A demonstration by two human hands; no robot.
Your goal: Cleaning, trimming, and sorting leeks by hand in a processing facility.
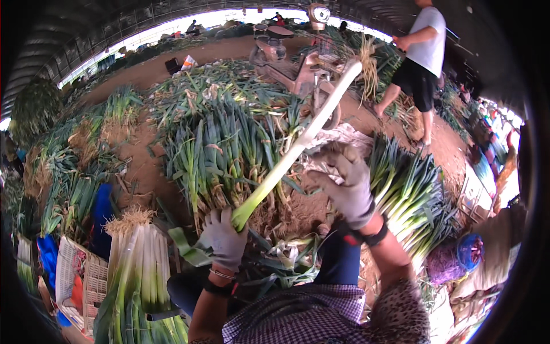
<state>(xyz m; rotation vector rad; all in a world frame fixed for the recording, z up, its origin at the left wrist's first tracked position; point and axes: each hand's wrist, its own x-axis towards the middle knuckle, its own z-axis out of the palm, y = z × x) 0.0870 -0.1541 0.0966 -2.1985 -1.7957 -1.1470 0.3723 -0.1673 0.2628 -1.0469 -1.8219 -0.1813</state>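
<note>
A long leek (285,163) slants up and away to the right, its white root end far from me. My left hand (224,239), in a pale work glove, is closed round the green part of it. Beside the stalk my right hand (348,186), also gloved, is raised with its fingers apart and slightly blurred; nothing shows in it. Trimmed leeks (139,269) stand in a bundle at my left, roots up. On the right lies a fanned pile of leeks (404,198) with white stems toward me. Untrimmed leeks (223,149) with dark leaves are heaped in front.
A plastic crate (77,275) sits at the left by blue cloth. Ahead stands a motor scooter (298,71), with a person (427,40) in a white shirt to its right. A purple bundle (447,262) lies at right. Peeled leaves (286,255) litter the ground near my knees.
</note>
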